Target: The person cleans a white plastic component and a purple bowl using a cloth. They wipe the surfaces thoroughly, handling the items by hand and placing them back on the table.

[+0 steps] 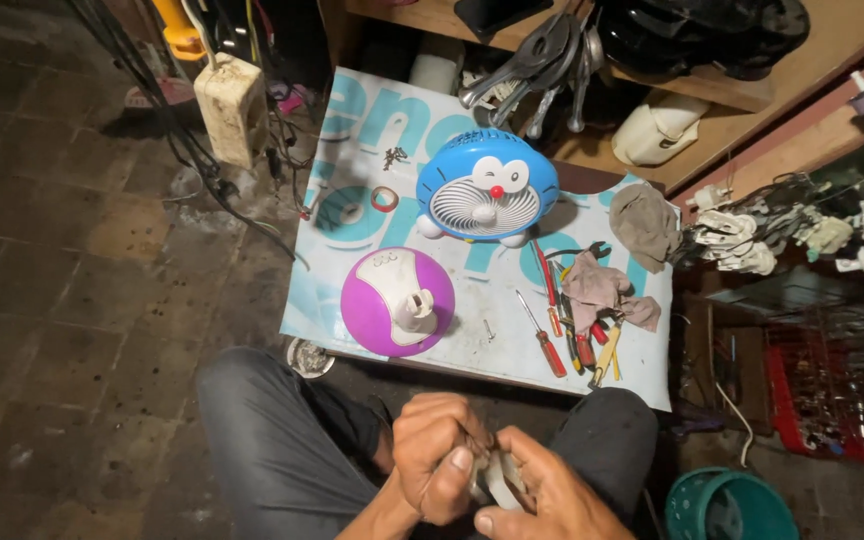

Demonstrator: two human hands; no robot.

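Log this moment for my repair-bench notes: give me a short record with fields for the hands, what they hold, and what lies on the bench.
left hand: closed around a small pale part, low between the knees
right hand: cupping the same small pale part from the other side
part identity: mostly hidden, cannot tell
bench: low, covered by a printed sheet
near edge: purple and white dome housing
behind it: blue and white character fan
right side: screwdrivers, rags
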